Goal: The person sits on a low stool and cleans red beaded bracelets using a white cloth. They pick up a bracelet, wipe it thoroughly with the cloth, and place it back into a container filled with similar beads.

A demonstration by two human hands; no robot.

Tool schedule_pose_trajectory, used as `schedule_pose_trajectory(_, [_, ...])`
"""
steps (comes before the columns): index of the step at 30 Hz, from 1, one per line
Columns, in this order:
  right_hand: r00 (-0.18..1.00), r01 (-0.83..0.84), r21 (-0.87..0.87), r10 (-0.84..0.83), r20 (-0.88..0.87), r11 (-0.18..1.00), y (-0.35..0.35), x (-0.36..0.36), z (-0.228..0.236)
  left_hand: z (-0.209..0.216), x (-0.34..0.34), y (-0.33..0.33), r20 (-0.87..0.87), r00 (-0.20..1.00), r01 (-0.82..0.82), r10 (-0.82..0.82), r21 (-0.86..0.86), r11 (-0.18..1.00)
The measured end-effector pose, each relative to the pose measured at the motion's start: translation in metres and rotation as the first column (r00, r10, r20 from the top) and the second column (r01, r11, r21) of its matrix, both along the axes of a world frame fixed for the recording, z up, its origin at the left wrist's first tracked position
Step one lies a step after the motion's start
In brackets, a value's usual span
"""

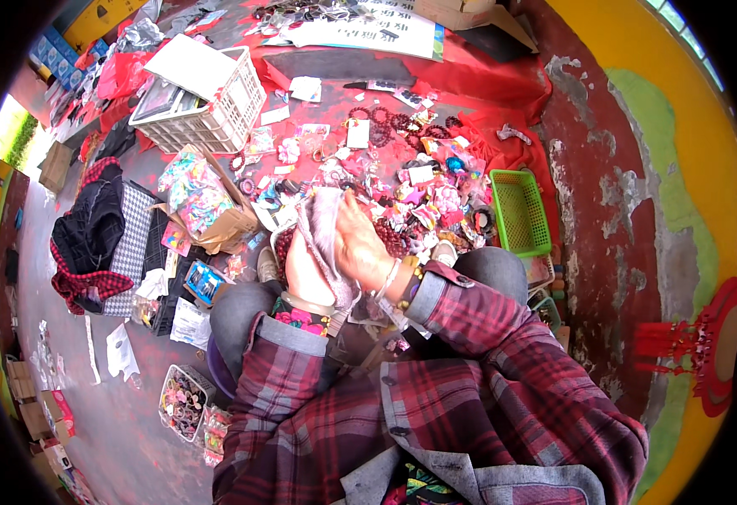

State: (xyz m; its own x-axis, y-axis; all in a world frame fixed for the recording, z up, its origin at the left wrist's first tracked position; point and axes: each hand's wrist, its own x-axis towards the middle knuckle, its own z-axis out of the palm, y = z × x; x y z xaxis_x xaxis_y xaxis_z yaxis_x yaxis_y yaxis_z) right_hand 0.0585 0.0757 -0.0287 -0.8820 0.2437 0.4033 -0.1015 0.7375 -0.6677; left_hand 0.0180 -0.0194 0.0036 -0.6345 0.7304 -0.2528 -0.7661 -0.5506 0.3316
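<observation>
A soft pinkish-grey cloth (325, 227) is between my hands, above the pile at my knees. My left hand (306, 273) has it from the left, and the fingers are mostly hidden behind the fabric. From the other side my right hand (363, 246) presses against it, fingers bent over its upper part. One end of the cloth hangs down between my wrists. Just beyond my hands lies a spread of hair accessories (436, 198), with pink and white bows, scrunchies and small packets. Dark red beaded rings (394, 122) lie farther back.
A white crate (238, 101) stands at the far left, near an open carton (238, 219) of colourful packets. A green basket (520, 210) sits by the peeling wall at right. Dark clothing (91, 219) lies at left, and a small white basket (167, 412) of trinkets stands lower left.
</observation>
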Motion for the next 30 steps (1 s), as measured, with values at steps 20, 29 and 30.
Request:
schedule_pose_trajectory(20, [0.957, -0.221, -0.866, 0.071, -0.281, -0.448, 0.084, -0.009, 0.048, 0.026, 0.006, 0.001, 0.008, 0.997, 0.078, -0.080, 0.107, 0.991])
schedule_pose_trajectory(29, [0.870, -0.247, -0.962, 0.410, -0.275, -0.120, 0.035, 0.006, 0.083, 0.030, -0.019, -0.028, -0.014, 0.999, -0.044, 0.046, 0.117, 0.992])
schedule_pose_trajectory(30, [0.877, -0.454, -0.608, 0.445, -0.180, 0.651, 0.032, 0.010, 0.083, 0.035, -0.015, -0.023, 0.004, 0.999, -0.050, 0.049, 0.097, 0.994])
